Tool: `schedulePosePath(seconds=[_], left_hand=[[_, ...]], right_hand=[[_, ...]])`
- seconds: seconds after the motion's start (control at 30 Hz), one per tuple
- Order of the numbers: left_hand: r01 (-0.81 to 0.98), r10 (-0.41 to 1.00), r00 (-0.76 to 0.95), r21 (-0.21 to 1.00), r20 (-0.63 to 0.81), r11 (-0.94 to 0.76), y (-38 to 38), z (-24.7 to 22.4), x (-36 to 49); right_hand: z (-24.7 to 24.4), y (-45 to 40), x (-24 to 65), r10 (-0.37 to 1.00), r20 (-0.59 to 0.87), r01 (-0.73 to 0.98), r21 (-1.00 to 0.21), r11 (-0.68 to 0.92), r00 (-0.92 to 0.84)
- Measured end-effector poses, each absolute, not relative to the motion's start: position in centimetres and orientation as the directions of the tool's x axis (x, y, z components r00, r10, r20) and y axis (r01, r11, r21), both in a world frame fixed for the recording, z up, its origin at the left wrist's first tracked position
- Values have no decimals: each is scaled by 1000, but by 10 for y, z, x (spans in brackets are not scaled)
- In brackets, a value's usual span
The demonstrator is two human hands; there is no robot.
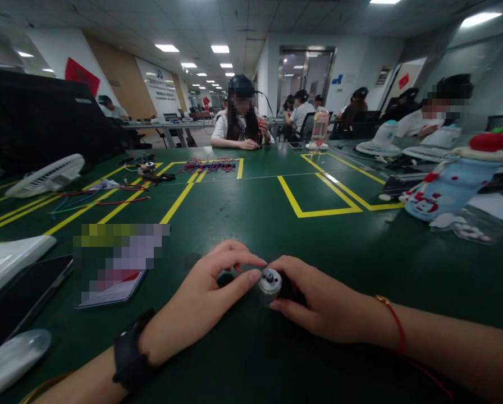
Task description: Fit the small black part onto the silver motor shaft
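Note:
A small silver electric motor (270, 288) stands on the green table with its shaft end facing up. My right hand (319, 300) grips it from the right, thumb at the near side and index finger at the far side. My left hand (218, 280) is just left of the motor, thumb and index fingertip apart and close to its rim; whether they touch it I cannot tell. Nothing shows between the left fingers, and the other left fingers are partly hidden behind the index finger.
A blurred card sleeve (120, 275) lies left of my hands. Loose wires (104, 199), a bundle of small wired parts (211, 165) and a white fan (47, 177) are farther off. A blue bottle (443, 188) stands right. Across the table sits a person (241, 120).

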State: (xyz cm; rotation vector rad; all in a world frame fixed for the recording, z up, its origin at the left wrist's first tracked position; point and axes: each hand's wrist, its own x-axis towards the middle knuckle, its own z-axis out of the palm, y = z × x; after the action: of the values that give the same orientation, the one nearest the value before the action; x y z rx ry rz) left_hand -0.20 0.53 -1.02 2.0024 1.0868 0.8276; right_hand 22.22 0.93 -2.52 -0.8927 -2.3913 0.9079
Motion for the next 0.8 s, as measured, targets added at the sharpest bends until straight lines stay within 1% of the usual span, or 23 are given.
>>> schedulePosePath(seconds=[0.17,0.4,0.5,0.63,0.8], left_hand=[[459,871,451,786,194,-414,4,-5,7],[421,899,385,827,209,-373,6,-7,1],[418,902,382,832,203,-365,10,-8,-10],[490,859,498,779,118,-391,17,-14,-22],[549,790,608,676,80,-491,20,-22,-22]], right_hand=[[-26,10,221,709,129,459,-679,573,-693],[-25,10,221,702,153,429,-695,577,-696],[-25,10,222,701,148,428,-699,573,-697],[-24,10,222,708,140,436,-701,564,-692],[-24,10,223,710,146,431,-706,562,-689]])
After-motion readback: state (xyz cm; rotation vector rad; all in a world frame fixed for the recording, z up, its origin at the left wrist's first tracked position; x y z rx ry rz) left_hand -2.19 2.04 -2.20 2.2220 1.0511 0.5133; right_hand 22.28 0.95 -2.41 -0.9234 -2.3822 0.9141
